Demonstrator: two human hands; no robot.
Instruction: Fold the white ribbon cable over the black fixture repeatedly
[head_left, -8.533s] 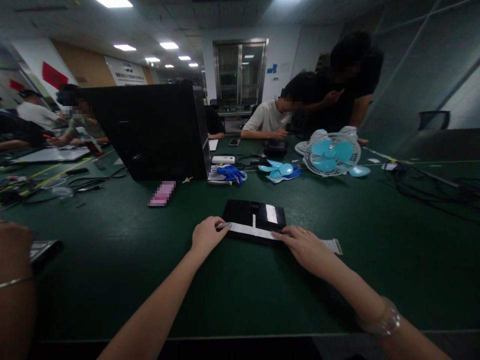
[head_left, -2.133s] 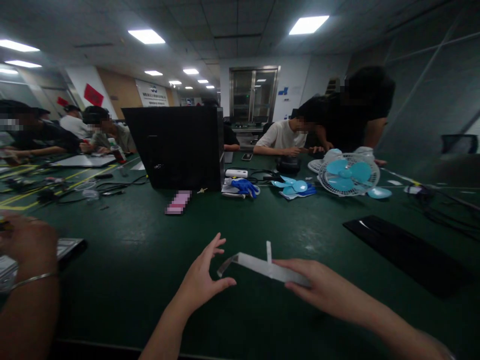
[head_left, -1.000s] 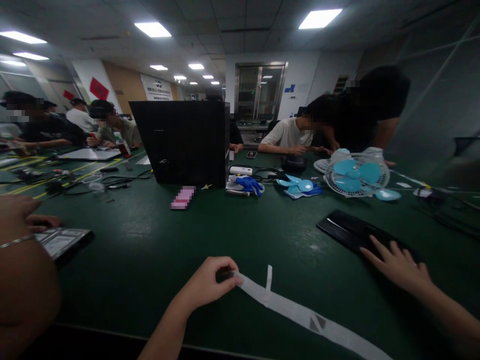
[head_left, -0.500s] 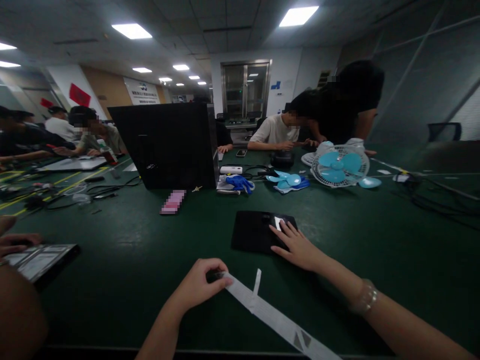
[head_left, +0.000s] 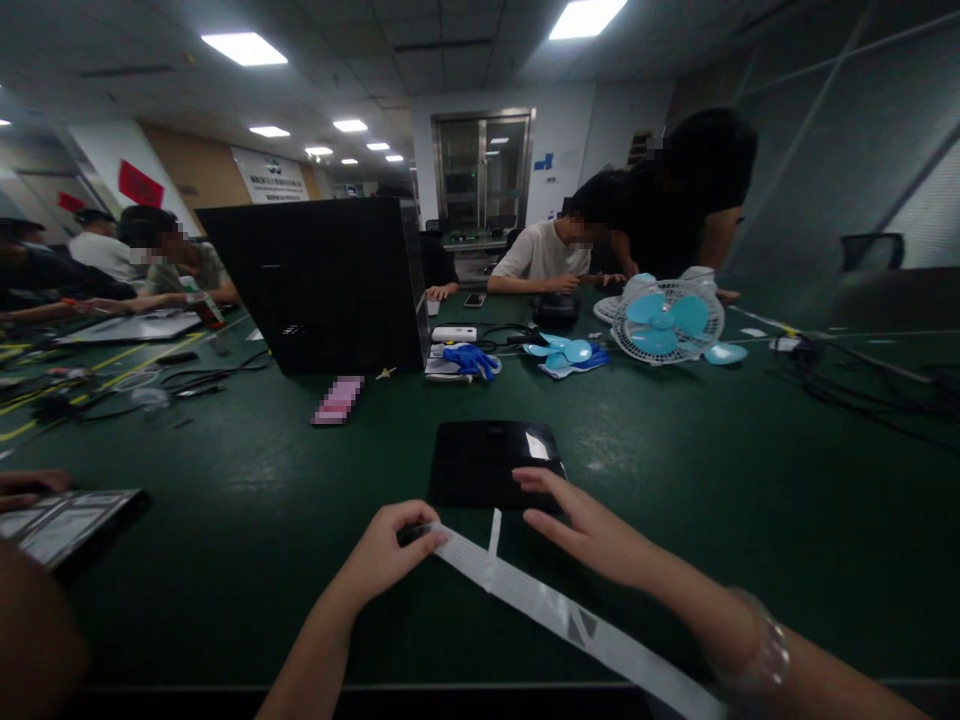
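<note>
My left hand (head_left: 382, 562) pinches one end of a long whitish strip (head_left: 529, 593) with fine print on it. The strip slants down to the right, past the lower edge of the view, with a dark patch near its middle and a short narrow tab (head_left: 495, 533) sticking up. A thin flat black panel (head_left: 471, 462) lies just beyond the strip, a bright reflection at its far right corner. Over the panel's near right edge is my right hand (head_left: 589, 518), fingers spread and holding nothing; whether a fingertip touches the panel I cannot tell.
A big black case (head_left: 315, 290) stands beyond, with a pink phone-like object (head_left: 337, 400) before it. Blue-and-white gloves (head_left: 465, 362), loose blue fan blades (head_left: 559, 350), a fan (head_left: 664, 320) and cables (head_left: 825, 375) lie farther back. A co-worker's hand rests on a silver-topped device (head_left: 67, 520) at left.
My right hand has drawn back toward me from the panel's far right part. The black panel sits slightly farther left in view. My left hand keeps its pinch on the strip.
</note>
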